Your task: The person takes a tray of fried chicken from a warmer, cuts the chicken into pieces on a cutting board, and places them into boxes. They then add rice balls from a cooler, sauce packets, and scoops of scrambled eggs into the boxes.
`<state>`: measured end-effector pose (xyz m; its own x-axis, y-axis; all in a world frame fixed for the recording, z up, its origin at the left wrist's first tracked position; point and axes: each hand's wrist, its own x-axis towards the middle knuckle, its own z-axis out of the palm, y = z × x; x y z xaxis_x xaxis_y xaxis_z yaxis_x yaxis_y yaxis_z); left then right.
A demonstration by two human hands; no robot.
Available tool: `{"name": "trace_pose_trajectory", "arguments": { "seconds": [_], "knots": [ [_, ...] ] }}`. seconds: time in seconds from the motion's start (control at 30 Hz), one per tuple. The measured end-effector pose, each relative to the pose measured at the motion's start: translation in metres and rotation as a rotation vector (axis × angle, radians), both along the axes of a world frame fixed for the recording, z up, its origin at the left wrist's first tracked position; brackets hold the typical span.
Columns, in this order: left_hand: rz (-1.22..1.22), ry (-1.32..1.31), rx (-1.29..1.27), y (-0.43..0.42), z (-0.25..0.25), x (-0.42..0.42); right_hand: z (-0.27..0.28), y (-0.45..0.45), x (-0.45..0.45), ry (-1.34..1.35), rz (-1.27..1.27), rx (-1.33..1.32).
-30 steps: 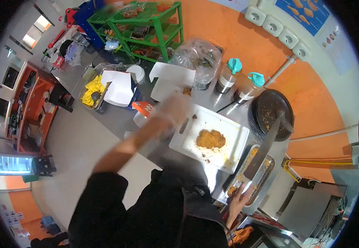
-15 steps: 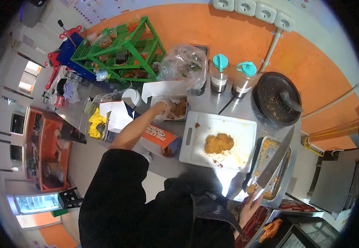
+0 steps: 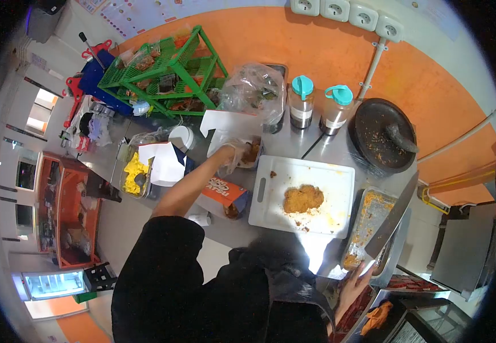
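Note:
My left hand (image 3: pixel 235 155), in a clear plastic glove, reaches into an open takeaway box (image 3: pixel 228 121) holding brown fried pieces (image 3: pixel 252 152). Its fingertips are hidden among them. My right hand (image 3: pixel 353 288) is closed around the handle of a large kitchen knife (image 3: pixel 386 230). The blade points up and away over a crumb-strewn metal tray (image 3: pixel 372 214). Between my hands, a breaded fried cutlet (image 3: pixel 303 199) lies on a white cutting board (image 3: pixel 270 220), with crumbs and small bits around it. A closed orange takeaway box (image 3: pixel 223 193) stands just left of the board.
Behind the board stand two turquoise-lidded bottles (image 3: pixel 301 108) and a dark stone mortar (image 3: pixel 368 128) with its pestle (image 3: pixel 399 139). A green rack (image 3: pixel 193 77) and a plastic bag (image 3: pixel 248 94) are farther back. At left are another open box (image 3: pixel 159 163) and a container of yellow food (image 3: pixel 135 174).
My left hand has moved right and deeper over the brown pieces in the box. The knife and my right hand have shifted slightly to the right. The cutlet stays put.

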<state>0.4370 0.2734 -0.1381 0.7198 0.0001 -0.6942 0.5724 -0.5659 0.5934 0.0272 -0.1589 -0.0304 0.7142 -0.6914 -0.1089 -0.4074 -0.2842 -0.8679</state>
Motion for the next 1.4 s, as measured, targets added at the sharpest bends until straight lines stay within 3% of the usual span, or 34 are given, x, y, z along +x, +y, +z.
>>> {"name": "trace_pose_trajectory", "arguments": {
  "seconds": [0.07, 0.1, 0.2, 0.3, 0.37, 0.4, 0.47, 0.5, 0.57, 0.8, 0.87, 0.9, 0.97, 1.0, 1.07, 1.1, 1.17, 1.2, 1.27, 1.4],
  "knots": [
    [0.101, 0.079, -0.300, 0.033, -0.041, 0.005, 0.000, 0.002, -0.003, 0.149, -0.055, 0.150],
    [0.073, 0.071, -0.314, 0.038, -0.041, 0.005, -0.001, 0.003, -0.004, 0.150, -0.056, 0.154],
    [-0.148, -0.072, -0.125, 0.049, -0.042, 0.006, -0.007, 0.003, -0.007, 0.121, -0.024, 0.135],
    [-0.324, -0.301, 0.041, 0.064, -0.045, 0.004, -0.011, 0.003, -0.008, 0.118, -0.085, 0.356],
    [-0.367, -0.421, 0.134, 0.068, -0.050, 0.002, -0.014, 0.006, -0.006, -0.056, -0.039, 0.061],
    [-0.366, -0.423, 0.136, 0.058, -0.041, 0.002, -0.017, 0.006, -0.005, -0.058, -0.038, 0.062],
    [-0.193, -0.025, 0.629, 0.028, -0.013, 0.004, -0.021, 0.003, -0.003, -0.109, -0.035, -0.002],
    [-0.195, -0.027, 0.630, 0.039, -0.022, 0.000, -0.021, 0.002, -0.004, -0.111, -0.037, -0.002],
    [-0.603, -0.477, 0.095, 0.077, -0.057, -0.009, -0.020, 0.002, -0.005, -0.077, -0.092, 0.174],
    [-0.876, -0.465, 0.207, 0.093, -0.058, 0.030, -0.019, 0.003, -0.010, -0.084, -0.072, 0.070],
    [-0.186, -0.125, 0.132, 0.072, -0.028, 0.037, -0.018, 0.004, -0.009, -0.108, -0.054, 0.036],
    [-0.189, -0.125, 0.132, 0.064, -0.013, 0.034, -0.018, 0.005, -0.008, -0.108, -0.056, 0.036],
    [0.097, 0.011, -0.600, 0.050, 0.017, 0.024, -0.018, 0.005, -0.008, -0.102, -0.099, 0.148],
    [0.099, 0.011, -0.599, 0.040, 0.027, 0.021, -0.019, 0.004, -0.008, -0.101, -0.098, 0.150],
    [-0.986, -0.728, 0.223, 0.018, 0.038, 0.021, -0.023, 0.000, -0.011, -0.052, -0.064, 0.183],
    [-0.992, -0.729, 0.216, 0.017, 0.025, 0.021, -0.020, 0.001, -0.010, -0.051, -0.072, 0.178],
    [-0.176, -0.440, -0.100, 0.018, -0.013, 0.020, -0.008, 0.009, -0.004, -0.064, -0.068, 0.132],
    [-0.191, -0.431, -0.109, 0.009, -0.004, 0.016, -0.004, 0.011, -0.002, -0.056, -0.085, 0.126],
    [-0.220, -0.444, 0.284, -0.015, 0.040, 0.005, 0.005, 0.013, -0.002, -0.034, -0.030, 0.105],
    [-0.502, -0.777, 0.608, -0.016, 0.076, -0.008, -0.013, 0.013, -0.014, 0.031, -0.039, 0.199]
  ]
}}
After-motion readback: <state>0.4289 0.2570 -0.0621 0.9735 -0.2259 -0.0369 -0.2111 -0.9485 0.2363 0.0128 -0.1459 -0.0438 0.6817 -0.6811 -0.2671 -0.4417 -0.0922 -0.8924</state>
